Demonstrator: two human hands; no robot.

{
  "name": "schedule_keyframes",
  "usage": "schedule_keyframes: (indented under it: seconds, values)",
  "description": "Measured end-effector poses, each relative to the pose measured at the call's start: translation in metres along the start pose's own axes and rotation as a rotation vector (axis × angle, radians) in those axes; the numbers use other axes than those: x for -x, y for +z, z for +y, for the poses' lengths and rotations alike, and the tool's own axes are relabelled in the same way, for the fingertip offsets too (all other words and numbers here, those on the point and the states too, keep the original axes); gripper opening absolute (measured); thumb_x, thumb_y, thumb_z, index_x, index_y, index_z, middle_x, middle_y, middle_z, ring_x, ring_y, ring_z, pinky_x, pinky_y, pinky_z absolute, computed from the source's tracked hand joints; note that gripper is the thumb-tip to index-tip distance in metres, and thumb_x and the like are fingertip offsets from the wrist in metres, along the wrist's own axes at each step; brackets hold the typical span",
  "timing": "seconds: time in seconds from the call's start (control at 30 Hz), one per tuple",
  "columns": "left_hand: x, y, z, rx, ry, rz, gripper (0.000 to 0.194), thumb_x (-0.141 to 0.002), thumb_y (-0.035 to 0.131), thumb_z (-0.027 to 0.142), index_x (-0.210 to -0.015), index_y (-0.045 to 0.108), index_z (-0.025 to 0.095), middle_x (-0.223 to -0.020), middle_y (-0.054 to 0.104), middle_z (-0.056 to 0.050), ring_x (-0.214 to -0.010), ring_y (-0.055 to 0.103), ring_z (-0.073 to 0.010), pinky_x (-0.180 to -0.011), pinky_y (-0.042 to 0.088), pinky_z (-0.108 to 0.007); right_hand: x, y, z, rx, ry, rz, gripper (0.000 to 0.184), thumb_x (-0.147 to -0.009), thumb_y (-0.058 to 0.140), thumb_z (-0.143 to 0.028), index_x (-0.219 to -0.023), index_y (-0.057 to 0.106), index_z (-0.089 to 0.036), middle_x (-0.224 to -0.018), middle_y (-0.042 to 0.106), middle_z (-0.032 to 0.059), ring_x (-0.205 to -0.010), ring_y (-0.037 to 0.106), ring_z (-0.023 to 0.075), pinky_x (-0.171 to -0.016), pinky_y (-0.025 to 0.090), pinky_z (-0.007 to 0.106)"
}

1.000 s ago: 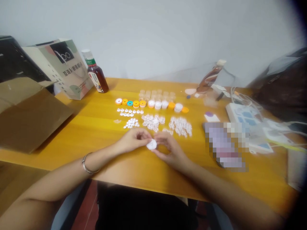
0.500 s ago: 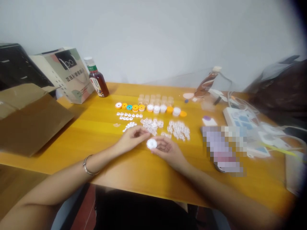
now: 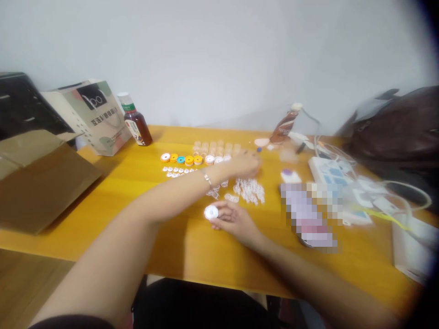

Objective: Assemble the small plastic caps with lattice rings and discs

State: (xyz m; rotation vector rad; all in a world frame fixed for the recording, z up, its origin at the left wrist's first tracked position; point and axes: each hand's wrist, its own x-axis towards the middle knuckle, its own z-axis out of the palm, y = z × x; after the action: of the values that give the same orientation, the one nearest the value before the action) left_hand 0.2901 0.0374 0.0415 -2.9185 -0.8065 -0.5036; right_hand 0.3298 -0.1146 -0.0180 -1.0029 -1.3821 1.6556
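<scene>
My right hand [image 3: 235,221] pinches a round white disc-shaped plastic part [image 3: 211,212] between thumb and fingers, above the front of the table. My left hand [image 3: 247,163] stretches across to the right end of a row of round caps, and motion smears its fingers. Left of that wrist, the row shows white, orange and teal caps [image 3: 180,160]. Small white round pieces [image 3: 176,170] lie in lines in front of them. Between my two hands are flat white lattice-like pieces [image 3: 249,191] in loose piles. Clear small cups [image 3: 212,147] stand behind the caps.
At the left are an open cardboard box [image 3: 44,178], a paper bag [image 3: 103,119] and a dark drink bottle [image 3: 135,121]. A brown bottle [image 3: 284,124] leans at the back. Toward the right are a pixelated phone-like object [image 3: 310,217], a power strip [image 3: 329,176], cables and a dark bag [image 3: 394,123].
My left hand has moved from beside the white disc, up and right to the caps' right end. My right hand keeps hold of the disc. The view has shifted slightly.
</scene>
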Motion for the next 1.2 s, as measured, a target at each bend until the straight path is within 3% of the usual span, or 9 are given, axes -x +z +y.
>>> schedule_keyframes:
  seconds: [0.2, 0.3, 0.4, 0.53, 0.63, 0.73, 0.83, 1.0, 1.2]
  values:
    - [-0.011, 0.026, -0.001, -0.084, -0.007, -0.102, 0.017, -0.076, 0.047, 0.001, -0.081, 0.061, 0.009, -0.08, 0.062, -0.009, -0.092, 0.053, -0.0217, -0.087, 0.031, -0.041, -0.001, 0.001, 0.001, -0.059, 0.012, -0.011, 0.035, -0.061, 0.074, -0.023, -0.09, 0.054, -0.02, -0.063, 0.064, -0.0042, -0.059, 0.064, 0.012, -0.062, 0.052, 0.027]
    - [-0.008, 0.022, 0.0, -0.064, -0.008, -0.085, 0.021, -0.079, 0.043, 0.003, -0.09, 0.06, 0.007, -0.085, 0.062, -0.01, -0.096, 0.051, -0.0226, -0.089, 0.029, -0.044, -0.002, 0.001, 0.002, -0.057, 0.012, -0.012, 0.035, -0.061, 0.073, -0.023, -0.09, 0.054, -0.019, -0.064, 0.064, -0.0042, -0.059, 0.064, 0.0116, -0.062, 0.052, 0.027]
    - [0.0, 0.004, 0.005, -0.025, -0.033, -0.026, 0.027, -0.082, 0.044, 0.01, -0.106, 0.056, 0.008, -0.099, 0.059, -0.013, -0.101, 0.049, -0.0255, -0.088, 0.031, -0.046, -0.001, 0.0, 0.002, -0.031, 0.004, -0.023, 0.035, -0.062, 0.072, -0.022, -0.092, 0.054, -0.019, -0.065, 0.065, -0.0037, -0.06, 0.064, 0.0113, -0.063, 0.052, 0.027]
    - [0.04, -0.032, 0.006, 0.082, -0.061, 0.067, 0.038, -0.087, 0.043, 0.019, -0.125, 0.043, 0.02, -0.107, 0.056, -0.009, -0.097, 0.051, -0.0196, -0.085, 0.038, -0.037, -0.001, -0.001, 0.002, 0.001, -0.008, -0.038, 0.033, -0.065, 0.071, -0.021, -0.094, 0.055, -0.02, -0.067, 0.065, -0.003, -0.062, 0.063, 0.0115, -0.065, 0.051, 0.028]
    - [0.095, -0.052, 0.002, 0.551, -0.153, 0.204, 0.032, -0.087, 0.045, 0.024, -0.119, 0.049, 0.021, -0.114, 0.055, -0.008, -0.091, 0.054, -0.0151, -0.081, 0.043, -0.03, -0.001, -0.002, 0.001, 0.002, -0.02, -0.045, 0.035, -0.065, 0.071, -0.021, -0.095, 0.054, -0.02, -0.069, 0.066, -0.0022, -0.063, 0.063, 0.0116, -0.067, 0.052, 0.029]
    - [0.152, -0.059, 0.0, 0.927, -0.391, 0.193, 0.036, -0.084, 0.052, 0.027, -0.119, 0.049, 0.021, -0.121, 0.051, -0.009, -0.082, 0.057, -0.0125, -0.072, 0.047, -0.027, -0.002, -0.001, 0.0, -0.001, -0.021, -0.042, 0.036, -0.063, 0.072, -0.02, -0.095, 0.054, -0.02, -0.072, 0.067, -0.0018, -0.065, 0.063, 0.0116, -0.068, 0.051, 0.029]
    - [0.193, -0.055, 0.002, 1.14, -0.526, 0.162, 0.035, -0.08, 0.059, 0.026, -0.114, 0.052, 0.021, -0.119, 0.052, -0.008, -0.094, 0.056, -0.0153, -0.077, 0.047, -0.027, -0.002, -0.001, 0.0, 0.0, -0.014, -0.02, 0.037, -0.062, 0.073, -0.02, -0.094, 0.055, -0.021, -0.073, 0.067, -0.002, -0.067, 0.063, 0.0115, -0.071, 0.051, 0.029]
    - [0.213, -0.04, 0.007, 1.483, -0.519, 0.145, 0.034, -0.082, 0.057, 0.024, -0.115, 0.049, 0.021, -0.113, 0.056, -0.009, -0.099, 0.059, -0.0193, -0.089, 0.045, -0.035, -0.002, -0.001, 0.002, 0.006, -0.036, 0.013, 0.038, -0.061, 0.073, -0.022, -0.094, 0.056, -0.022, -0.077, 0.066, -0.0015, -0.07, 0.063, 0.0121, -0.075, 0.05, 0.031]
    - [0.211, -0.036, 0.01, 1.511, -0.463, 0.102, 0.035, -0.084, 0.054, 0.021, -0.119, 0.046, 0.022, -0.116, 0.055, -0.01, -0.097, 0.06, -0.018, -0.086, 0.048, -0.032, -0.003, -0.001, 0.002, 0.012, -0.05, 0.014, 0.035, -0.063, 0.072, -0.023, -0.095, 0.056, -0.022, -0.081, 0.066, -0.0002, -0.075, 0.062, 0.0125, -0.078, 0.049, 0.032]
